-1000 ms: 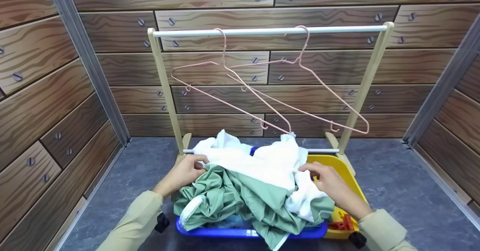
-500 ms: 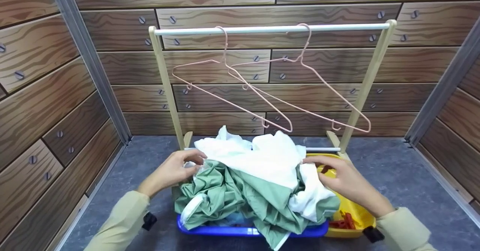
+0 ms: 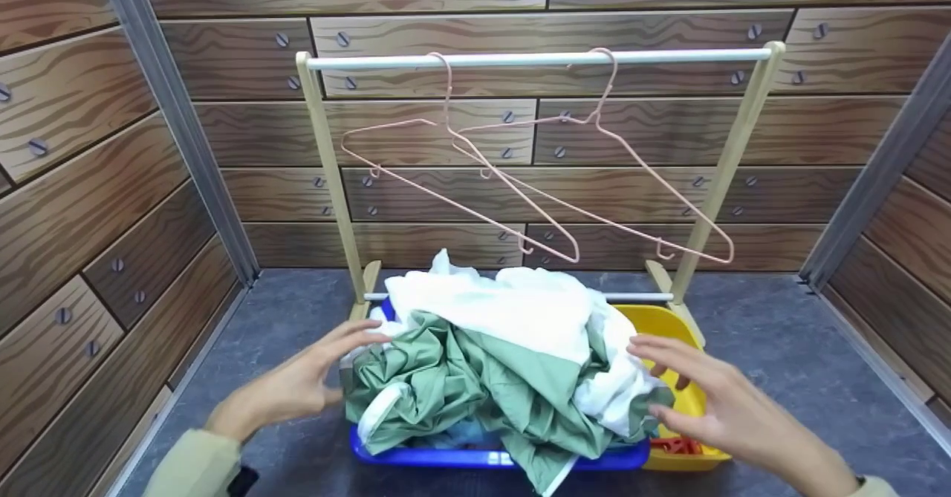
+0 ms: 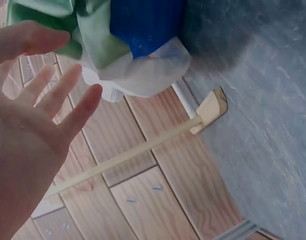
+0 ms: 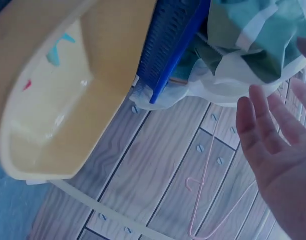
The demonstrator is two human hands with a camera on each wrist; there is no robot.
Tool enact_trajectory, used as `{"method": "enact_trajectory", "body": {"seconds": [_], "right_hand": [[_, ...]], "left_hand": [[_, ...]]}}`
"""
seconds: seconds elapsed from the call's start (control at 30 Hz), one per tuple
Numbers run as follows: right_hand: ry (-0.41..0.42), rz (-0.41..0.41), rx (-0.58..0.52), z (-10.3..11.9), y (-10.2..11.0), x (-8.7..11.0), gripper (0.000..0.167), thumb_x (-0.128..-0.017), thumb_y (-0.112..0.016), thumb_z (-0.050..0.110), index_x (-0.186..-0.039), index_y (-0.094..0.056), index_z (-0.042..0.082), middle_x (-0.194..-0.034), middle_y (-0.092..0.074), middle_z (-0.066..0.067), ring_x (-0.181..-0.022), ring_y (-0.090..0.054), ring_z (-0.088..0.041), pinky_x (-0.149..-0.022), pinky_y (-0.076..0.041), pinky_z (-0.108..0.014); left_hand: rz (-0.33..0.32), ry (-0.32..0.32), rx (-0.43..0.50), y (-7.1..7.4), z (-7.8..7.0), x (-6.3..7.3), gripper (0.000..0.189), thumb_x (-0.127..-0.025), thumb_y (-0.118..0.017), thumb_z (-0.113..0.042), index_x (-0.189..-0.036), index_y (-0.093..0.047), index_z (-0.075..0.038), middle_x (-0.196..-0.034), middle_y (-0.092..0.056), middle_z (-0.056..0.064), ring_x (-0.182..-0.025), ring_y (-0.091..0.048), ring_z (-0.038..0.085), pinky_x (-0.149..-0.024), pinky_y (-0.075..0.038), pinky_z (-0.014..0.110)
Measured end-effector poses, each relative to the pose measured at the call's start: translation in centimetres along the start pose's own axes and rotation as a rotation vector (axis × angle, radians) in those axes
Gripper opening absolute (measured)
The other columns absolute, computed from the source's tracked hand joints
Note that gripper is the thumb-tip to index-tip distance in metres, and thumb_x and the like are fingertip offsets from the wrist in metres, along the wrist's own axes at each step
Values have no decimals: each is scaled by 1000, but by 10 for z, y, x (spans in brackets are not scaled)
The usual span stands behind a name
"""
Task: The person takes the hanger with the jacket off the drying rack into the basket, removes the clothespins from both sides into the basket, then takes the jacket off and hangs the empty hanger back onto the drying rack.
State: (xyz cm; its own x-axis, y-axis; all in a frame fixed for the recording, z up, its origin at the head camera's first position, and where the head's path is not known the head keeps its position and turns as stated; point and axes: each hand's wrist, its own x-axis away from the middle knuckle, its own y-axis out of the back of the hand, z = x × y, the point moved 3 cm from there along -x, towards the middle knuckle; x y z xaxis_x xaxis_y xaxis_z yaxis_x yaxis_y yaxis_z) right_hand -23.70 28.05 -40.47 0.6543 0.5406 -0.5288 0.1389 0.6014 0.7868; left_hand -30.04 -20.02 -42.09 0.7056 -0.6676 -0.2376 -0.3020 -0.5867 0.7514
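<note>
A crumpled green and white garment [image 3: 513,348] lies heaped over a blue basket [image 3: 438,458] in the head view. At the heap's left side is my left hand [image 3: 297,382], fingers spread and holding nothing. My right hand [image 3: 728,404] sits at the right side of the heap, its fingers apart and nothing in its grasp. In the left wrist view the left hand [image 4: 37,115] has its palm and loose fingers beside the green cloth [image 4: 100,40]. The right wrist view has the right hand [image 5: 278,135] with extended fingers just by the garment [image 5: 253,50].
Behind the basket stands a wooden rack with a white rail [image 3: 520,59]. Two pink hangers hang from it, a left hanger [image 3: 513,192] and a right hanger [image 3: 654,177]. A yellow tub [image 3: 661,322] with red clips [image 3: 676,445] stands right of the basket.
Both hands have let go of the garment and moved outward and toward me, their fingers spreading. The white cloth has settled lower over the heap's right side.
</note>
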Motion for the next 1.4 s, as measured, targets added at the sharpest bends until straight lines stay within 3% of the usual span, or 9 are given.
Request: {"method": "enact_trajectory", "body": {"seconds": [0.2, 0.33, 0.57, 0.73, 0.9, 1.07, 1.17, 1.3, 1.4], "right_hand": [[-19, -33, 100, 10, -18, 9, 84, -70, -89, 29, -144, -50, 18, -145, -49, -3, -126, -50, -22, -100, -38, -24], [-18, -69, 104, 16, -35, 13, 90, -68, -90, 36, -145, -48, 16, -147, -46, -6, -125, -50, -24, -103, -29, -15], [-49, -176, 88, 22, -56, 22, 89, -64, -93, 24, -142, -52, 17, -148, -45, -7, -118, -54, -17, -96, -36, -10], [-7, -239, 48, 27, -67, 30, 82, -68, -91, 21, -140, -54, 12, -146, -45, -12, -121, -52, -15, -100, -35, -13], [51, -276, -3, 26, -77, 37, 58, -79, -80, 9, -134, -60, 8, -138, -52, -16, -121, -52, -15, -100, -36, -13], [130, -377, -61, 19, -79, 31, 32, -96, -64, 23, -119, -68, 1, -121, -60, -22, -112, -57, -16, -97, -40, -16], [94, -455, -96, 23, -75, 23, 26, -87, -71, 2, -112, -70, -3, -111, -64, -22, -108, -59, -15, -95, -43, -17], [-41, -507, -219, 35, -67, 9, 51, -66, -69, -29, -111, -68, -3, -107, -66, -17, -105, -61, -10, -81, -51, -19], [-97, -507, -269, 38, -66, 2, 50, -68, -68, -31, -109, -67, -1, -104, -66, -13, -100, -62, -7, -74, -53, -18]], "left_hand": [[-28, -52, -56, -18, -10, 7, 82, -74, -83, -8, -144, -47, -30, -152, -33, 6, -136, -35, 33, -99, -42, 53], [-61, -51, -87, -27, -10, 9, 73, -77, -84, -33, -142, -50, -32, -149, -38, 1, -133, -39, 30, -99, -40, 56], [-77, -5, 69, -29, -9, 22, 53, -88, -70, -28, -139, -56, -31, -144, -48, -1, -133, -42, 26, -101, -31, 65], [-161, -38, -81, -41, -10, 22, 62, -78, -81, -44, -134, -59, -30, -140, -50, 4, -127, -46, 30, -96, -39, 62], [-308, -85, -202, -51, -9, 17, 48, -73, -85, -25, -118, -69, -25, -125, -60, -2, -117, -53, 20, -93, -46, 47], [-369, -118, -268, -56, -15, 13, 42, -66, -80, 2, -102, -72, -17, -108, -64, -6, -99, -58, 14, -83, -51, 38], [-383, -93, -313, -56, -19, 8, 41, -64, -76, 9, -97, -71, -14, -100, -63, -7, -91, -58, 12, -77, -52, 35], [-411, -62, -332, -57, -23, 2, 40, -64, -74, 13, -95, -71, -13, -95, -64, -7, -87, -60, 11, -75, -53, 34], [-433, -58, -334, -60, -25, -1, 40, -65, -74, 13, -96, -72, -12, -95, -65, -6, -87, -61, 11, -75, -54, 34]]}}
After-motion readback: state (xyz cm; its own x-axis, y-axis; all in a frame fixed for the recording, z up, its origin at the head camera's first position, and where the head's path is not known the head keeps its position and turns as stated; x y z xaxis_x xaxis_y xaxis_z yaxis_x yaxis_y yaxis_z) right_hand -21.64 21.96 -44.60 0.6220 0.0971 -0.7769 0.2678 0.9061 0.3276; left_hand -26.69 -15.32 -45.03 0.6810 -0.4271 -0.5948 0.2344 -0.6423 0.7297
